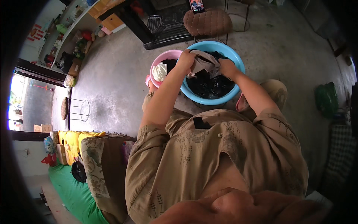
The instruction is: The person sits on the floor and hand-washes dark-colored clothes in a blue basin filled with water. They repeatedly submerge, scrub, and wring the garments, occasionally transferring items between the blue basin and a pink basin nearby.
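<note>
White cloth (160, 72) is held in pink basin (153, 70), left of left hand (185, 61); whether finished, can't be told. Grey cloth (204, 62) is gripped between left hand and right hand (228, 69), seemingly unfinished. Below both, dark cloth (209, 86) is apparently left in blue basin (211, 101).

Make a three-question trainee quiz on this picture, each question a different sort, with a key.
1. True or false: the left hand and right hand both hold the greyish-brown cloth above the blue basin.
2. Multiple choice: the bunched white cloth lies in a basin coloured (a) green, (b) pink, (c) yellow.
3. Short answer: what device with a lit screen is on the brown padded stool?

Key: 1. True. 2. b, the pink basin. 3. A phone.
</note>
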